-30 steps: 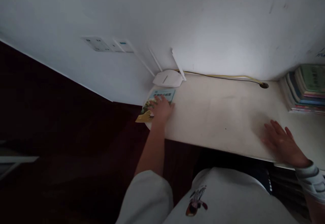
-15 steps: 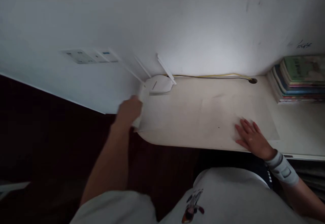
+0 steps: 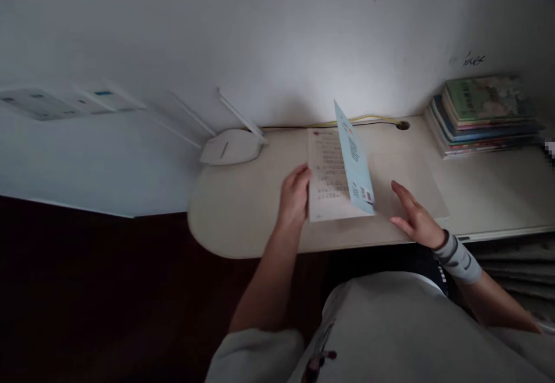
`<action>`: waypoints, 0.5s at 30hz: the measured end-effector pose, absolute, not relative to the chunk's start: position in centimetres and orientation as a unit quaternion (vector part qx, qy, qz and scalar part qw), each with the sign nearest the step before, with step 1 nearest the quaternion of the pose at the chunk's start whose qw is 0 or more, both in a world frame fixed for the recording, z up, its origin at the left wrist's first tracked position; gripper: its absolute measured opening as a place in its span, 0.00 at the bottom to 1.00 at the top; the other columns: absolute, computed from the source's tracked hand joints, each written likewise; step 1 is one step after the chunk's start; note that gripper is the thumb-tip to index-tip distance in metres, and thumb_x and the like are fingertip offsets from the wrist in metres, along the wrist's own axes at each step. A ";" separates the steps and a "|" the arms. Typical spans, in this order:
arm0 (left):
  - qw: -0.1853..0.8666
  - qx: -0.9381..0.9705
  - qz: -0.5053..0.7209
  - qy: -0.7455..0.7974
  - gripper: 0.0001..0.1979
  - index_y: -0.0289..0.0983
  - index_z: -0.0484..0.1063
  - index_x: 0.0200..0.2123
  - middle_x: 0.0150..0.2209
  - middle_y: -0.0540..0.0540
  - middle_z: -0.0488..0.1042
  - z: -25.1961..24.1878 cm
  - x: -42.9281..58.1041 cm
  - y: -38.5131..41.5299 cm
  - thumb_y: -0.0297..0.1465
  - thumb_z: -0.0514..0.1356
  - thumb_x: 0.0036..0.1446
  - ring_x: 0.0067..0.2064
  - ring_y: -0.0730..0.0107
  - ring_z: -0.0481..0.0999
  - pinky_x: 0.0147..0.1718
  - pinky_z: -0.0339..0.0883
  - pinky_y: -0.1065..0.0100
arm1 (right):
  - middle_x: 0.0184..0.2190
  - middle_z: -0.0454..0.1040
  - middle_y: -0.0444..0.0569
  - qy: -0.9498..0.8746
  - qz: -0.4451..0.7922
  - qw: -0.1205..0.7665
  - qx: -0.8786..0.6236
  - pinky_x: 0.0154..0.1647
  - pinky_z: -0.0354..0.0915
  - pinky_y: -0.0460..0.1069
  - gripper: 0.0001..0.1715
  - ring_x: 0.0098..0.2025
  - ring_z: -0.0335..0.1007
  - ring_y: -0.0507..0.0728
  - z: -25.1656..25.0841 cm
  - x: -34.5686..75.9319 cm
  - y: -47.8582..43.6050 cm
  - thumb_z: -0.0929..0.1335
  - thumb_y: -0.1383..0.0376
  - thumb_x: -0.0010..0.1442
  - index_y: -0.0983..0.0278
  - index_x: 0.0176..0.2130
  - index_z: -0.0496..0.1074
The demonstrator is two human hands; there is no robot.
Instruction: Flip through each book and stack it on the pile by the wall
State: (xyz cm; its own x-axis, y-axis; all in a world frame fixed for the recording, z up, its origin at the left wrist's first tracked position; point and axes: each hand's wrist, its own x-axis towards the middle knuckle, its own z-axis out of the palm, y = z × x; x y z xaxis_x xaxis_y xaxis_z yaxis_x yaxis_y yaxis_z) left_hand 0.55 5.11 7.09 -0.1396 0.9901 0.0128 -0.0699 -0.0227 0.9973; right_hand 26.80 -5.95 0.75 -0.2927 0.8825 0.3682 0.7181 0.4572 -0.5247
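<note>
A thin book (image 3: 326, 180) stands partly open in the middle of the view, with a printed white page facing up and a light blue cover (image 3: 355, 166) raised at its right side. My left hand (image 3: 295, 192) is closed on the book's left edge, thumb and fingers around it. To the right, my right hand (image 3: 414, 218) is open and holds nothing, its thumb and fingers apart. It is above a pale, see-through sheet (image 3: 410, 175) lying on the white desk (image 3: 243, 209). The book's lower side hides part of the sheet's left end.
A white router (image 3: 230, 147) with raised antennas sits at the desk's left back corner. Yellow and black cables (image 3: 368, 120) run along the wall to a hole (image 3: 403, 125). At right is a stack of books (image 3: 485, 117). Wall sockets (image 3: 65, 102) are at left.
My left hand has moved right from the desk's left end, and the book now shows in it. My right hand has lifted, its fingers now turned sideways. The view has shifted right.
</note>
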 end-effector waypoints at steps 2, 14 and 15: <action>0.510 0.444 0.534 0.507 0.12 0.36 0.74 0.31 0.27 0.48 0.76 4.9 2.3 4.9 0.37 0.60 0.43 0.34 0.65 0.77 0.33 0.70 0.67 | 0.66 0.52 0.61 -0.788 0.135 0.329 -0.503 0.64 0.54 0.62 0.44 0.67 0.48 0.63 1.4 26.5 -5.6 0.59 0.50 0.65 0.64 0.69 0.35; 0.388 0.639 0.442 0.496 0.22 0.43 0.71 0.47 0.52 0.43 0.72 2.3 2.7 2.7 0.32 0.65 0.45 0.56 0.53 0.69 0.56 0.62 0.52 | 0.58 0.64 0.66 -0.817 0.068 0.246 -0.517 0.60 0.60 0.66 0.34 0.62 0.57 0.68 -2.0 25.4 -5.1 0.61 0.51 0.64 0.71 0.60 0.61; 0.390 0.638 0.434 0.504 0.24 0.43 0.71 0.48 0.53 0.43 0.72 2.7 3.0 2.0 0.32 0.67 0.44 0.57 0.51 0.68 0.58 0.59 0.50 | 0.58 0.64 0.67 -0.818 0.061 0.240 -0.519 0.60 0.60 0.66 0.33 0.62 0.57 0.68 -2.0 25.3 -5.1 0.61 0.51 0.64 0.72 0.59 0.63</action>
State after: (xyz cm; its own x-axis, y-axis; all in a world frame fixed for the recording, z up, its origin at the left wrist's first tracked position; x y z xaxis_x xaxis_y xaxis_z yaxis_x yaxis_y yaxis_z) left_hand 2.98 2.03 2.69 0.1166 0.9802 0.1603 0.3044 -0.1889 0.9336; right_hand 25.32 -5.11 -2.05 -0.3466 0.8780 0.3302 0.8194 0.4548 -0.3491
